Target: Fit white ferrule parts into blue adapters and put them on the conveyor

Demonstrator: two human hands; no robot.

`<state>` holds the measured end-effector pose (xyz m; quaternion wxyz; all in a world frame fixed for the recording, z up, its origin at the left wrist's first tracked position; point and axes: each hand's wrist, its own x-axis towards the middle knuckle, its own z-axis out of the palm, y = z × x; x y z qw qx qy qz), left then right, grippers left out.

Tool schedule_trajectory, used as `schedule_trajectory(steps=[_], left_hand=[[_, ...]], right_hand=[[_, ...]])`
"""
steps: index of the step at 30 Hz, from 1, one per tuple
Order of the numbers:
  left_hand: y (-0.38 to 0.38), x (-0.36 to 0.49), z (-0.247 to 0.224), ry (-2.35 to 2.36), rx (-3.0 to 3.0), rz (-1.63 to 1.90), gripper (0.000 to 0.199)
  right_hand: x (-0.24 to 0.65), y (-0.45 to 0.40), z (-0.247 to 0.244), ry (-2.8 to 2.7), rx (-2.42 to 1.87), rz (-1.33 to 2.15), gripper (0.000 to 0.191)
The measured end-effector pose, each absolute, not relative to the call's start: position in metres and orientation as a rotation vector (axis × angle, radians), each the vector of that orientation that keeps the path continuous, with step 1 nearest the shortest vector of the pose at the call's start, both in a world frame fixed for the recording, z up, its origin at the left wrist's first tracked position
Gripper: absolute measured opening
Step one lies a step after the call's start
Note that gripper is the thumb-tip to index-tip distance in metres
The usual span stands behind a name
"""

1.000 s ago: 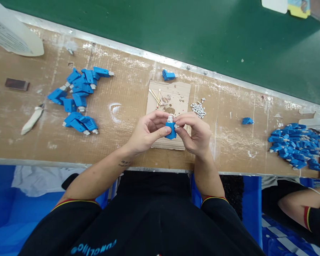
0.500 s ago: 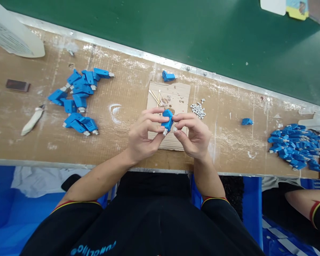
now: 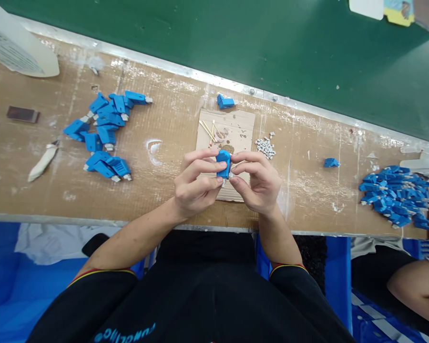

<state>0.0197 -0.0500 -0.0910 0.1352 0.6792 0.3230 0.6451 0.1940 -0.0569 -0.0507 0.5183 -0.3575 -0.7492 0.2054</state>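
My left hand (image 3: 199, 183) is closed on a blue plastic part (image 3: 223, 164) with a pale grey tip pointing toward me. At that part's right side is my right hand (image 3: 259, 181), its thumb and fingers pinching a small light-grey piece (image 3: 231, 175), mostly covered by the fingertips. Both hands are over a cardboard sheet (image 3: 243, 126). Thin matchstick-like sticks (image 3: 208, 131) lie on it beside brown stains. Right of the sheet is a little heap of small grey pieces (image 3: 265, 148). Another blue part (image 3: 225, 102) lies just beyond the sheet.
Several blue parts (image 3: 107, 119) lie to the left, and a larger pile (image 3: 395, 195) is at the far right. A single blue part (image 3: 331, 163) lies between. A white-wrapped tool (image 3: 43, 162), a dark block (image 3: 23, 114) and a white jug (image 3: 21, 47) are at left. A co-worker's arm (image 3: 416, 286) shows at right.
My left hand has turned the blue part more upright and shifted it slightly toward me. The small grey piece in my right hand has come against its side. The co-worker's arm has moved.
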Motion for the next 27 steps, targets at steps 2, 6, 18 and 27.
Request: schedule_trajectory(steps=[2, 6, 18, 27], left_hand=[[-0.05, 0.02, -0.092, 1.02, 1.987, 1.855, 0.027], [-0.049, 0.02, -0.091, 1.025, 1.998, 1.856, 0.03], [-0.052, 0.017, -0.105, 0.972, 1.822, 1.686, 0.036], [-0.048, 0.014, -0.092, 0.765, 2.021, 1.788, 0.014]], right_hand=[[0.194, -0.057, -0.051, -1.805, -0.861, 0.489, 0.007], [0.195, -0.057, -0.05, -1.802, -0.86, 0.487, 0.007], [0.196, -0.057, -0.05, -1.798, -0.868, 0.517, 0.007], [0.198, -0.057, -0.05, -1.724, -0.774, 0.633, 0.008]])
